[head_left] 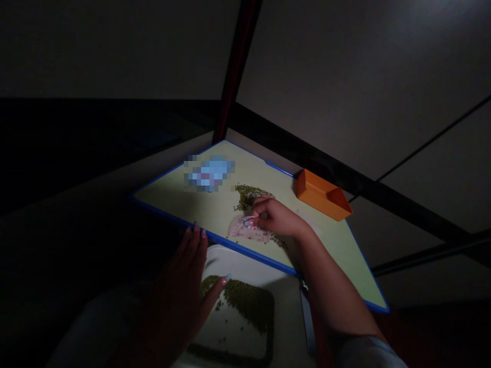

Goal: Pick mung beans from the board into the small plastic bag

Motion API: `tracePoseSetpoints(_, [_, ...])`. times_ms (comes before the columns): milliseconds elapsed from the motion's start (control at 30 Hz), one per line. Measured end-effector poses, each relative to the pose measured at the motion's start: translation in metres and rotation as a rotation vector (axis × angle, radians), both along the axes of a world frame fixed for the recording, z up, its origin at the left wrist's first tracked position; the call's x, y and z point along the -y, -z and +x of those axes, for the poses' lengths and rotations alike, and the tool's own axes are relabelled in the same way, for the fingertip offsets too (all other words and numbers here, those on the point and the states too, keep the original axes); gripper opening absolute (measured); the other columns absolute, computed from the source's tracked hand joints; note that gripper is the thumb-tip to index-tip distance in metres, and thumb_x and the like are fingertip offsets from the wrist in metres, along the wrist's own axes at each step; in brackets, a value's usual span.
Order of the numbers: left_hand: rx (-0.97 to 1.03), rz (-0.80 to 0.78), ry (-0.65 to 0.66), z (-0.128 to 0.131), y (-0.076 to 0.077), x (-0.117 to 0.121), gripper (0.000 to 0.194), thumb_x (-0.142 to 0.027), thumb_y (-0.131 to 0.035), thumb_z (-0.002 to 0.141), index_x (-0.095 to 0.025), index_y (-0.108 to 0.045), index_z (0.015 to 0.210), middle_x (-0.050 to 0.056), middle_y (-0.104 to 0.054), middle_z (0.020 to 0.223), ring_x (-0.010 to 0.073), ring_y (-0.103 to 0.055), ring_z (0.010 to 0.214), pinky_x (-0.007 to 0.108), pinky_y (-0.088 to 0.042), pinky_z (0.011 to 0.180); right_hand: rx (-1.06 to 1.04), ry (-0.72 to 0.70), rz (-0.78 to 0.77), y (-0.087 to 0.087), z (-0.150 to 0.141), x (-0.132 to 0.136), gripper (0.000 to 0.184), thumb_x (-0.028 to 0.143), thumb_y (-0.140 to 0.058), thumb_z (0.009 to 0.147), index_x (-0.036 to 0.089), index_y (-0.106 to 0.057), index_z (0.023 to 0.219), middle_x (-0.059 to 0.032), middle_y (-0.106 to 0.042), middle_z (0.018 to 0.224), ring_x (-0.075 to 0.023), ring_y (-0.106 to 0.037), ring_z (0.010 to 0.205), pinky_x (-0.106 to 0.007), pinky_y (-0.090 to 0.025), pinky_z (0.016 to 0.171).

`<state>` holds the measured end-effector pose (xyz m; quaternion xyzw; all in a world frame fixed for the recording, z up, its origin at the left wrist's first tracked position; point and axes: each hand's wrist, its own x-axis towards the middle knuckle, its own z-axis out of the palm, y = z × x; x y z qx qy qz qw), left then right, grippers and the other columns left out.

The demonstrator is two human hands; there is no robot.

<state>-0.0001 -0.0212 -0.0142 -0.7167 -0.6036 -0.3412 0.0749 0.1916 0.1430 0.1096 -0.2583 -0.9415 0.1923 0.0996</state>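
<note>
My right hand [270, 217] is closed over the small table, its fingers curled and the thumb low against a pale pink, rounded, flat piece [240, 229]. The piece looks thin, with small red marks; its exact kind does not show. Just beyond the hand lies a pile of small green beans [241, 197], with a few more scattered by the wrist. My left hand [187, 286] is open, fingertips resting at the table's blue near edge and thumb stretched out above a white tray [218, 250]. Green beans [249, 301] are heaped inside that tray.
An orange open box [326, 207] stands at the right far edge of the pale yellow table [164, 191]. A blurred-out light blue item [210, 174] lies at the far left. Behind are pale wall panels [345, 92] with a dark red post [233, 66]. The lighting is dim.
</note>
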Motion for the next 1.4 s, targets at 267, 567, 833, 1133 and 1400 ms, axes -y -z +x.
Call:
tracePoseSetpoints(267, [-0.014,-0.005,0.0,0.0,0.0,-0.001,0.082,-0.057,-0.042,0.088,-0.007,-0.02,0.149,0.026,-0.039,0.151,0.0372,-0.034,0.142,0.051,-0.043,0.106,0.021,-0.02,-0.008,0.002,0.002,0.002,0.025,0.02,-0.065,0.085,0.016,-0.057,0.061,0.0014,-0.05,0.063,-0.014,-0.047,0.07,-0.03,-0.039,0.076])
tracePoseSetpoints(567, [-0.035,0.002,-0.003,0.0,-0.001,0.0,0.082,-0.056,-0.042,0.088,-0.005,-0.02,0.149,0.027,-0.04,0.15,0.0365,-0.034,0.142,0.051,-0.044,0.106,-0.005,-0.021,-0.084,0.002,0.009,0.001,0.024,0.022,-0.066,0.085,0.015,-0.058,0.063,0.0005,-0.052,0.068,-0.0129,-0.049,0.071,-0.026,-0.037,0.068])
tracePoseSetpoints(833, [-0.01,-0.005,0.004,-0.001,0.0,0.0,0.084,-0.057,-0.043,0.087,-0.007,-0.018,0.15,0.024,-0.038,0.152,0.0363,-0.032,0.143,0.05,-0.042,0.107,-0.005,-0.043,-0.157,0.0,0.017,0.002,0.028,0.025,-0.065,0.086,0.015,-0.056,0.061,0.0007,-0.05,0.067,-0.0127,-0.046,0.068,-0.026,-0.036,0.065])
tracePoseSetpoints(1133, [-0.03,0.005,-0.009,-0.001,0.002,-0.001,0.084,-0.058,-0.041,0.088,-0.01,-0.013,0.151,0.024,-0.038,0.152,0.0357,-0.035,0.142,0.05,-0.044,0.105,0.039,-0.046,-0.2,-0.003,0.021,0.001,0.026,0.02,-0.066,0.083,0.015,-0.055,0.06,0.0015,-0.048,0.067,-0.0122,-0.046,0.067,-0.025,-0.035,0.064])
tracePoseSetpoints(1400, [-0.034,0.018,-0.022,0.0,0.001,0.0,0.083,-0.056,-0.042,0.088,-0.008,-0.016,0.151,0.025,-0.041,0.15,0.0356,-0.036,0.141,0.05,-0.046,0.104,-0.023,-0.044,-0.236,-0.003,0.023,0.0,0.026,0.025,-0.065,0.085,0.016,-0.056,0.062,0.0015,-0.049,0.068,-0.0124,-0.047,0.068,-0.026,-0.037,0.065])
